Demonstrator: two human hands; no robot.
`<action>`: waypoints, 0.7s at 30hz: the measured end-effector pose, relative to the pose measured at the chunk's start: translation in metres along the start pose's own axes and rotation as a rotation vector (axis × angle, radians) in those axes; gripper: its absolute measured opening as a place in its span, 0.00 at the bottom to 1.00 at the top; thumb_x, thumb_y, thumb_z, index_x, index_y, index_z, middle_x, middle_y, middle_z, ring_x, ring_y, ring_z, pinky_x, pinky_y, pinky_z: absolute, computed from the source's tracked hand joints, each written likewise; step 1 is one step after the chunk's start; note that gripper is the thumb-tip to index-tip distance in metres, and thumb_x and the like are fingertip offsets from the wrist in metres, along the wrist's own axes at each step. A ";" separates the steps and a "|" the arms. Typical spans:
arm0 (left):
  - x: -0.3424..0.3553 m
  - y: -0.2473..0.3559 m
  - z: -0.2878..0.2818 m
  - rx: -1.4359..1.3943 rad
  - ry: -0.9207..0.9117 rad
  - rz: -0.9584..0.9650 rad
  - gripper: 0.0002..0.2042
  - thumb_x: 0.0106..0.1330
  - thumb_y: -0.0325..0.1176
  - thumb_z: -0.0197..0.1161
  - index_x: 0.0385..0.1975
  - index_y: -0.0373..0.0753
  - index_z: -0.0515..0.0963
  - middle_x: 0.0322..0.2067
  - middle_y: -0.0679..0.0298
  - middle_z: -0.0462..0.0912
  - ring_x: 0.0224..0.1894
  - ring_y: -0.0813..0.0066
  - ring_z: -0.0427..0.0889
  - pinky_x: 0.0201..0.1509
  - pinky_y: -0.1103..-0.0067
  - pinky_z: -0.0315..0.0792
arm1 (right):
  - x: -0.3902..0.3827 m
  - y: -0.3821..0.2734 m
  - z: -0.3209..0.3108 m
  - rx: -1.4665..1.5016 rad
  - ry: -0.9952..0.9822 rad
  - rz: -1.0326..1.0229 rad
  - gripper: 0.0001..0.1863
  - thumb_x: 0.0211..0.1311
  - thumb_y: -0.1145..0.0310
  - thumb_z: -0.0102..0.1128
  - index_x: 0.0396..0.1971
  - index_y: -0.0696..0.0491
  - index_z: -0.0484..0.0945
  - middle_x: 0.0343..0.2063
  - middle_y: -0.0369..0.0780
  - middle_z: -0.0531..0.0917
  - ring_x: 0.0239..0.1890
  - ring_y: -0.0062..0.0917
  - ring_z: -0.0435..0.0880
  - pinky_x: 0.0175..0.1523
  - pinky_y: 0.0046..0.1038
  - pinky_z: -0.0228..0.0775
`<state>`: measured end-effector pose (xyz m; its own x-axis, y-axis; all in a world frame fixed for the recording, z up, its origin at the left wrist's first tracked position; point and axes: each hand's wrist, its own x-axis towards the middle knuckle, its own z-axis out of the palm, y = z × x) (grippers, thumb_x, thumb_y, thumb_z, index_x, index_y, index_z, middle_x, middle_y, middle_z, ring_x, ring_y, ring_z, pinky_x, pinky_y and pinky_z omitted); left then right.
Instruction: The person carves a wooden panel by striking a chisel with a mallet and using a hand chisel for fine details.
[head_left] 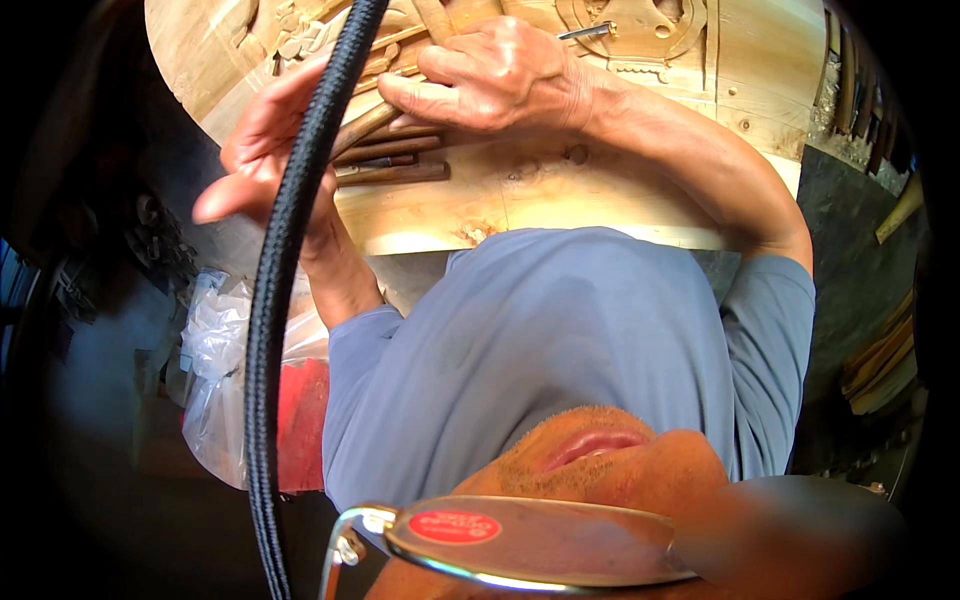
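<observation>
My right hand [490, 75] is closed in a fist over the carved wooden panel [640, 20]. A wooden-handled tool [368, 124] pokes out from under its thumb side; the working end is hidden. My left hand [255, 150] is raised to the left of it, palm turned up and fingers apart, holding nothing that I can see. A black braided cable [290, 220] crosses in front of that hand and hides part of it. Just below the handle, several carving tools with wooden handles [395, 173] lie side by side on the pale wooden table [600, 195].
A thin metal blade [590, 32] lies beyond my right wrist. More long tools [865, 90] stand along the table's right side. Left of my body are a clear plastic bag [215, 335] and a red object [303, 425]. Wooden pieces [880, 360] sit low at right.
</observation>
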<state>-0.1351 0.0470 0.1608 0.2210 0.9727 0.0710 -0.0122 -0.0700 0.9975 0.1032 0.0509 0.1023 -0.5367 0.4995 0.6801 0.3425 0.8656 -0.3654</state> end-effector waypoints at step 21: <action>-0.054 0.025 0.015 -0.001 -0.091 -0.191 0.66 0.53 0.88 0.33 0.56 0.16 0.75 0.52 0.32 0.81 0.55 0.43 0.84 0.63 0.58 0.77 | -0.008 -0.017 0.006 -0.058 0.058 -0.219 0.17 0.54 0.66 0.64 0.45 0.54 0.80 0.23 0.32 0.71 0.20 0.17 0.75 0.26 0.23 0.67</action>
<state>-0.1327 -0.0108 0.1814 0.3070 0.9441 -0.1197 0.0376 0.1137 0.9928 0.0973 0.0327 0.0996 -0.5588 0.2954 0.7749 0.2669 0.9488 -0.1692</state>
